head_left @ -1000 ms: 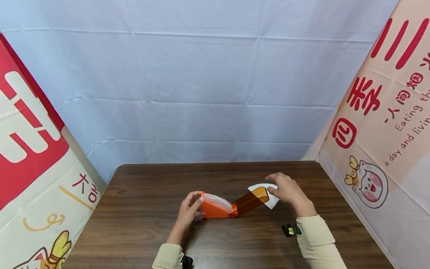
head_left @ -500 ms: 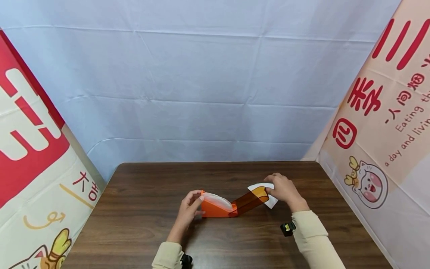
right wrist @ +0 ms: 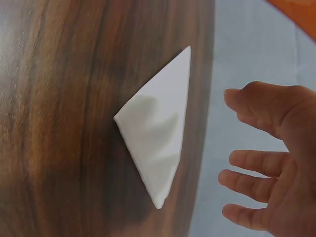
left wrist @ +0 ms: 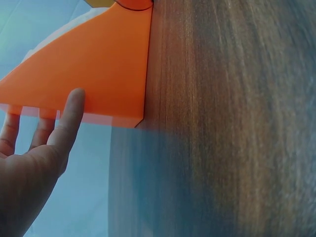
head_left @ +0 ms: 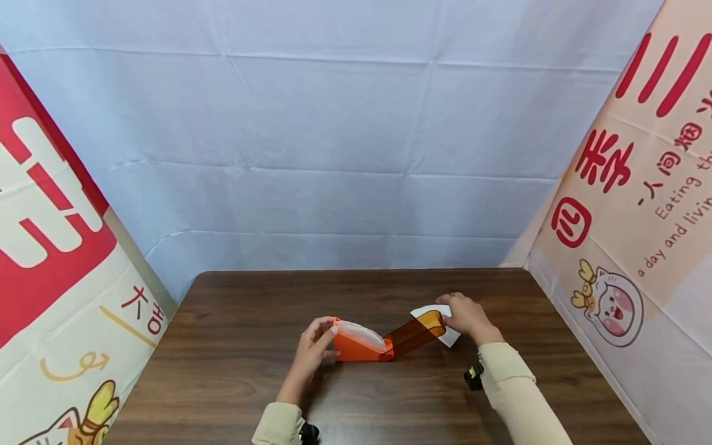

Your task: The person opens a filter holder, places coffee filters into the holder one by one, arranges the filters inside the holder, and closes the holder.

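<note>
An orange filter-paper holder (head_left: 356,351) stands on the table with white filter papers (head_left: 364,334) inside. Its see-through amber lid (head_left: 414,334) is swung out to the right. My left hand (head_left: 313,351) holds the holder's left end, the thumb (left wrist: 74,108) on the near face and fingers behind the end wall. A single white filter paper (right wrist: 158,133) lies flat on the table, partly hidden by the lid and hand in the head view. Beside the lid's free end, my right hand (head_left: 467,316) hovers over that paper with loosely bent fingers (right wrist: 252,160), holding nothing.
The dark wooden table (head_left: 250,309) meets a pale blue cloth backdrop (head_left: 334,154) at its far edge. Printed cloths stand along both sides, a red and white one (head_left: 55,216) at left and a cream one (head_left: 623,185) at right.
My right hand has shifted slightly left and lower, closer in to the lid's end and over the loose paper. The left hand and the holder have stayed put.
</note>
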{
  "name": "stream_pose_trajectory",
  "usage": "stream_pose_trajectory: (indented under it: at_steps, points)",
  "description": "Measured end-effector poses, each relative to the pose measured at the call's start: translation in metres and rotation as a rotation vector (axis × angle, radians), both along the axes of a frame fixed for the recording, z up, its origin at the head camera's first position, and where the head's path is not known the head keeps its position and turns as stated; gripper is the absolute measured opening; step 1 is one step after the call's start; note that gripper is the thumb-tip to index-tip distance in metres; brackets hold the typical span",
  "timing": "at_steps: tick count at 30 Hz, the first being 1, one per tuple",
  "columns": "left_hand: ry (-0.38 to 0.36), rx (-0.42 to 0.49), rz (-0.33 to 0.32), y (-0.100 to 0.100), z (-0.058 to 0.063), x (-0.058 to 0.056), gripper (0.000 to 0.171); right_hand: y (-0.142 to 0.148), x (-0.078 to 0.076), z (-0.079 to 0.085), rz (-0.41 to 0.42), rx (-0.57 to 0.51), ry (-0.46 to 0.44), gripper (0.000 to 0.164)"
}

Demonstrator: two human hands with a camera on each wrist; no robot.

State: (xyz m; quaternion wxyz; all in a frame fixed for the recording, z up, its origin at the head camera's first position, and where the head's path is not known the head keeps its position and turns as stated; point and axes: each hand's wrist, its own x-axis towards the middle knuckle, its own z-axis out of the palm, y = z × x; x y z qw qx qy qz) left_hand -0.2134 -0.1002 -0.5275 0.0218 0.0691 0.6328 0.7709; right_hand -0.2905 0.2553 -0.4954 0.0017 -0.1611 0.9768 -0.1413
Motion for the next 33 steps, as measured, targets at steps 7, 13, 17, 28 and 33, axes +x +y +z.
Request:
stream_pose_trajectory:
  at_steps: [7,13,17,28,33]
  points:
    - [-0.013,-0.009,0.001,0.000,0.013,0.007,0.031,0.008,-0.009,-0.013,-0.034,-0.016,-0.064,0.039]
    - [-0.005,-0.018,0.014,-0.001,-0.005,-0.003,0.030,0.008,-0.017,-0.019,-0.044,-0.033,-0.094,0.039]
    - [0.006,-0.026,0.022,0.000,-0.014,-0.007,0.032,0.010,-0.022,-0.026,-0.070,-0.040,-0.123,0.040]
    - [-0.006,-0.006,0.030,0.001,-0.016,-0.006,0.033,0.018,-0.030,-0.044,-0.174,-0.039,-0.202,0.053]
    - [-0.009,-0.003,0.033,0.002,-0.017,-0.006,0.034,0.019,-0.030,-0.045,-0.177,-0.033,-0.205,0.047]
